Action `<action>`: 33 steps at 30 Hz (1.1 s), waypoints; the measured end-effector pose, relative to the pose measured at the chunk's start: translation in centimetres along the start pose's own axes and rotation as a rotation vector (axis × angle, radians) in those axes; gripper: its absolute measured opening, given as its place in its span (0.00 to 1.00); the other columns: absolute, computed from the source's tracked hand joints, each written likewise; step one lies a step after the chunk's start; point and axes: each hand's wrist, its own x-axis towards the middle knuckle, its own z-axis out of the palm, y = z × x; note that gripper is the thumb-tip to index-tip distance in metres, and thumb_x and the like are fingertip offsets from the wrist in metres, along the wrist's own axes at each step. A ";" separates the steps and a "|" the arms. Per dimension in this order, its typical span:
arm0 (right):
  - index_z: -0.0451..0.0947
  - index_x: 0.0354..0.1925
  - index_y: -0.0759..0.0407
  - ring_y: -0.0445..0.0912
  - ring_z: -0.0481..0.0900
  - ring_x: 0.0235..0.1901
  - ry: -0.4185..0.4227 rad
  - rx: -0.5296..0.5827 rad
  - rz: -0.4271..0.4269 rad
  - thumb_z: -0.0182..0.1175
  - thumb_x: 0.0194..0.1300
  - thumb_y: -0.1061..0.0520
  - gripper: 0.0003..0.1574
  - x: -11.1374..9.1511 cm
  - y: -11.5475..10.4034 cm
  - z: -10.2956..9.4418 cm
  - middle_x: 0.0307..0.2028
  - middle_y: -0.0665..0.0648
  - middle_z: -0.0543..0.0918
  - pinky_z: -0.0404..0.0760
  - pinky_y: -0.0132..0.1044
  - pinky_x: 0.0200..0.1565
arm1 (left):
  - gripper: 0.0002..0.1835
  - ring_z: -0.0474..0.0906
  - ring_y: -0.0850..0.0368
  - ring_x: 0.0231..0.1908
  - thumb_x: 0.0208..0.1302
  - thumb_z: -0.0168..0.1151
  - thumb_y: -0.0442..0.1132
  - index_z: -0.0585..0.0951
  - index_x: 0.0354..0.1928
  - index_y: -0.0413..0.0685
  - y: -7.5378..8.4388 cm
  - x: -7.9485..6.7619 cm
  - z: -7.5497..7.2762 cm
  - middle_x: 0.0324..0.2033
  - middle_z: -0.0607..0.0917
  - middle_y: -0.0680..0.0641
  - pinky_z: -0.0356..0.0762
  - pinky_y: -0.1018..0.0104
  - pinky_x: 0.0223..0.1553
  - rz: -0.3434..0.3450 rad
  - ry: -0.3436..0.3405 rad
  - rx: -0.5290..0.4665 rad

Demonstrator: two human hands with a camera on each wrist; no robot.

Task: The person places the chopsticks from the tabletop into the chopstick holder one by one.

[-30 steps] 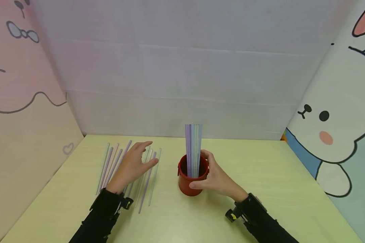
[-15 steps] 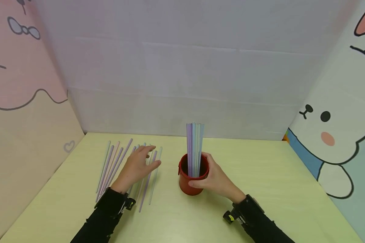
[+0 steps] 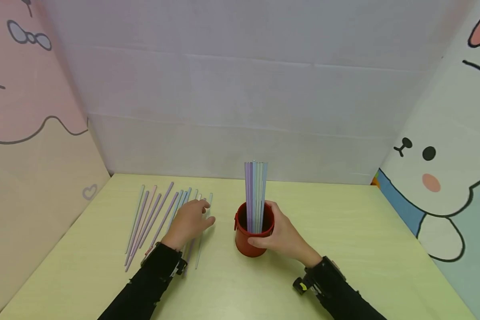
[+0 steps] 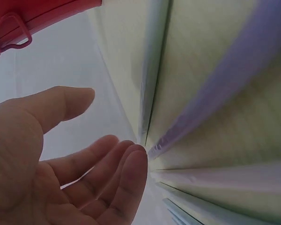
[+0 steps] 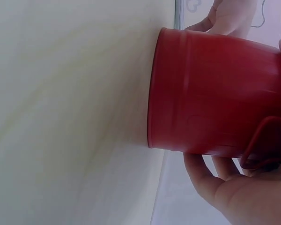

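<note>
**Red bucket clamped in right hand, left hand over loose straws**

Behind everything, a pale back wall, lightly creased. On the left, a pink and cream panel with a printed bow and heart; on the right, a panel with a white cartoon animal. Below, a pale yellow table. Reaching in from the near edge, two black sleeves.

Hands well apart from each other. Right: curled firmly about the bucket, thumb across the near side, fingers round the far side. Left: thumb spread away from gently bent fingers, just above or at the straws; contact impossible to tell.

Between the hands, the bucket: stands upright on the table. Inside, a bunch of upright straws, purple at the left, blue and green beside, tops well above the rim. Left of the bucket, the loose ones: lying slantwise in a row, purple, blue, green and pink, some partly covered by hand and sleeve. Smallest, a black camera at each wrist.
</note>
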 end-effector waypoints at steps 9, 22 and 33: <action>0.53 0.67 0.47 0.45 0.71 0.54 -0.011 0.024 0.014 0.75 0.48 0.52 0.56 0.1 -0.2 0.1 0.58 0.47 0.70 0.78 0.44 0.49 | 0.10 0.65 0.53 0.20 0.49 0.66 0.33 0.73 0.27 0.38 1.5 1.3 0.3 0.18 0.71 0.47 0.65 0.63 0.22 -0.060 0.019 0.125; 0.53 0.67 0.45 0.44 0.72 0.53 -0.013 0.022 0.014 0.76 0.48 0.49 0.56 0.3 0.0 0.1 0.57 0.47 0.71 0.78 0.43 0.49 | 0.09 0.75 0.51 0.26 0.41 0.71 0.32 0.80 0.24 0.41 1.2 1.9 1.2 0.23 0.80 0.47 0.75 0.59 0.28 -0.086 0.010 0.104; 0.53 0.67 0.53 0.48 0.71 0.54 -0.016 0.044 0.041 0.75 0.49 0.55 0.55 0.0 -1.9 -0.1 0.58 0.52 0.70 0.77 0.48 0.51 | 0.07 0.74 0.60 0.25 0.53 0.68 0.36 0.83 0.36 0.48 2.5 1.9 -1.4 0.24 0.80 0.54 0.74 0.61 0.30 -0.068 0.055 -0.174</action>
